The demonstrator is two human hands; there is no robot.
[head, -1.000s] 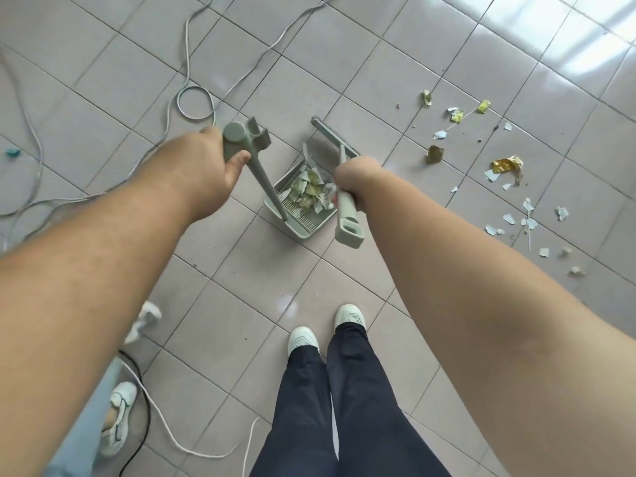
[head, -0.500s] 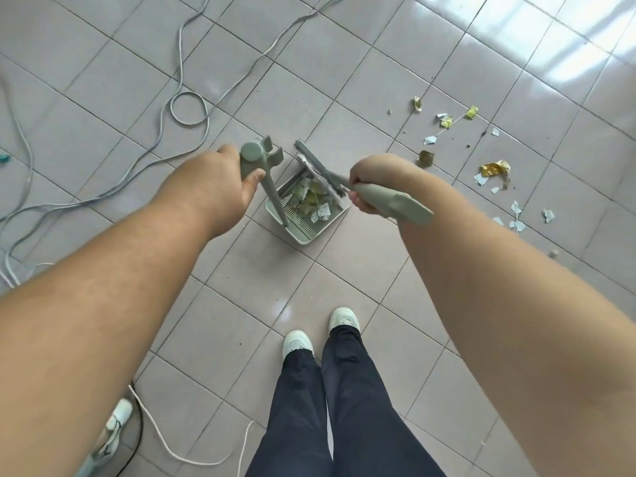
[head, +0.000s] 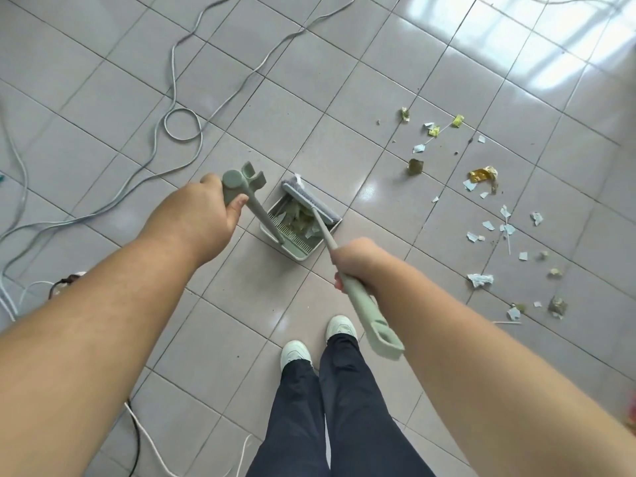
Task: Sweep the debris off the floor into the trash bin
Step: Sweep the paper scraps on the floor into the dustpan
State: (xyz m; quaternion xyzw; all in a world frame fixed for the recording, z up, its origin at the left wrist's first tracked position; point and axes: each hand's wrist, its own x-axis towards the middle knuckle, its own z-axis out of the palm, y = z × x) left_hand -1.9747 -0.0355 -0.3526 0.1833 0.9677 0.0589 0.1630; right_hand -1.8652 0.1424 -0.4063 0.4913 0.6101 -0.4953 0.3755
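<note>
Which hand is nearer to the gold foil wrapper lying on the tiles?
The right hand. It grips the broom handle, with the gold foil wrapper off to its right and farther away. The left hand grips the dustpan handle, on the far side of the dustpan.

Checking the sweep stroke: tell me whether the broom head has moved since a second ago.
Yes. The broom head shifted from beyond the dustpan toward the person, now over its debris-filled tray.

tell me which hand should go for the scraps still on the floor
Right. The right hand grips the broom, and the scattered scraps lie on its side; the left hand holds the dustpan handle.
</note>
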